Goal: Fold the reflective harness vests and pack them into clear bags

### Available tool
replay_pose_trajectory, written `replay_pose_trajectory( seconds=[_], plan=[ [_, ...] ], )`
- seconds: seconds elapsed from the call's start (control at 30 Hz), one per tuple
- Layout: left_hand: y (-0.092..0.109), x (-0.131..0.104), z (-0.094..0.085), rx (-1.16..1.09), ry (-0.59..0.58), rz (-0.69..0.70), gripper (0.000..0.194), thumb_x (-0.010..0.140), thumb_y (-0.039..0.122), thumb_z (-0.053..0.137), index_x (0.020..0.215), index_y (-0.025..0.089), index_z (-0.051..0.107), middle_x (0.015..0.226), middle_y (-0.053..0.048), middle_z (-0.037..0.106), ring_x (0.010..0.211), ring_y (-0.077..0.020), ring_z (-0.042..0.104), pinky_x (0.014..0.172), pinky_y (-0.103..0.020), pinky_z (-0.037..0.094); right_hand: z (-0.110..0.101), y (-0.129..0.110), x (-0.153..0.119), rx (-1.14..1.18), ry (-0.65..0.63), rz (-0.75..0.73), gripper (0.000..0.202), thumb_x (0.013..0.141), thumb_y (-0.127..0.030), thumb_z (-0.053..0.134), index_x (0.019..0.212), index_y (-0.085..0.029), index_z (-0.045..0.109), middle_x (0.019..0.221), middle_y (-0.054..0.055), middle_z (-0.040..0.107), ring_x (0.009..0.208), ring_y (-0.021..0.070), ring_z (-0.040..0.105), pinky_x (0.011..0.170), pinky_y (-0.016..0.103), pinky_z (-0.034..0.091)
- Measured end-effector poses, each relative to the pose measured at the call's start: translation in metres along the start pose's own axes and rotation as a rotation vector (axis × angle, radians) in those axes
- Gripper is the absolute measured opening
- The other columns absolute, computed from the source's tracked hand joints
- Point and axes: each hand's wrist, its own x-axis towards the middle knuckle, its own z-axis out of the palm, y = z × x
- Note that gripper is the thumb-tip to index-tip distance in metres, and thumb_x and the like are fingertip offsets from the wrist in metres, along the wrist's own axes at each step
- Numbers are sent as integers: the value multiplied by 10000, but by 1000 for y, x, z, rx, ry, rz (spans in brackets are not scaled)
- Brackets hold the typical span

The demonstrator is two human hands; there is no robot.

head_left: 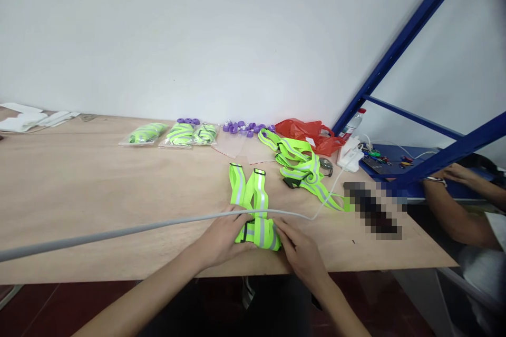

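A neon-green reflective strap (265,234) with a grey stripe lies folded into a bundle near the table's front edge. Its two free ends, tipped with black buckles, stretch away from me over the wood. My left hand (225,238) grips the bundle's left side, thumb below and fingers on top. On the right side, my right hand (299,248) has its fingers closed against the folds. A grey cable (169,222) passes across the view in front of the strap and my left fingers. More loose green straps (302,160) lie tangled beyond my right hand.
Bagged straps (148,133) and purple rings (241,127) line the back of the wooden table (98,184). A red plastic bag (308,134), a bottle (353,124) and a white power strip (350,155) stand back right, near a blue frame (411,16). Another person's arms (454,205) are at far right.
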Motion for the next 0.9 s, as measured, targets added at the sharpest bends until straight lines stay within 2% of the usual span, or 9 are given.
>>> replay_pose_trajectory(
  seconds=[0.1,0.17,0.27,0.37,0.53,0.6,0.7,0.83,0.9],
  plan=[
    [1,1,-1,20,-28,-14,476,903,405,763,1283,208,555,1304,-126,599,1249,-328,529,1011,-473,501,-1,-4,-4,-51,-128,-56,489,1036,-333,477,1513,-231,517,1461,115,609,1341,308,591,1088,517,528],
    [2,0,-1,34,-31,-9,473,912,407,752,1291,213,545,1323,-128,593,1264,-330,527,1027,-486,494,2,-6,-7,-109,-207,-104,681,1010,-390,551,1619,-191,321,1568,161,479,1428,337,490,1128,554,478],
    [2,-1,0,66,-36,16,463,931,427,726,1295,214,538,1316,-130,606,1300,-335,514,1078,-518,453,7,-10,-8,-196,-277,-125,872,991,-434,588,1663,-154,106,1648,215,318,1496,374,371,1145,571,448],
    [3,-3,0,99,-41,62,477,955,446,692,1334,220,514,1336,-118,611,1403,-344,430,1161,-557,351,10,-14,-7,-240,-305,-109,885,1008,-441,558,1666,-174,31,1673,218,260,1520,368,324,1146,554,447],
    [6,-7,-7,68,-92,101,532,980,480,646,1422,242,468,1403,-101,587,1434,-329,408,1205,-548,283,5,-22,-2,-272,-338,-169,781,1011,-402,570,1658,-246,161,1676,195,270,1521,357,328,1126,527,467],
    [9,-9,-10,46,-118,102,506,985,475,638,1408,243,485,1396,-107,586,1386,-321,460,1183,-530,327,2,-25,-1,-288,-344,-238,723,997,-366,600,1632,-265,270,1669,184,290,1524,364,318,1131,536,459],
    [15,-15,-11,42,-137,91,508,949,480,680,1360,231,516,1382,-114,583,1343,-327,492,1144,-520,385,-1,-29,-4,-293,-342,-328,660,974,-339,636,1579,-244,390,1601,168,423,1494,355,376,1131,520,469],
    [24,-25,-9,82,-164,74,611,855,423,784,1367,226,513,1384,-102,585,1438,-364,400,1229,-602,236,1,-30,-16,-286,-315,-412,704,904,-509,711,1496,-193,497,1455,183,583,1362,366,538,1076,508,527],
    [28,-30,-8,82,-175,74,636,834,400,798,1377,231,513,1384,-94,592,1463,-366,378,1252,-621,173,2,-31,-22,-295,-293,-442,694,882,-485,740,1468,-183,521,1418,191,608,1323,372,570,1049,515,547]
  ],
)
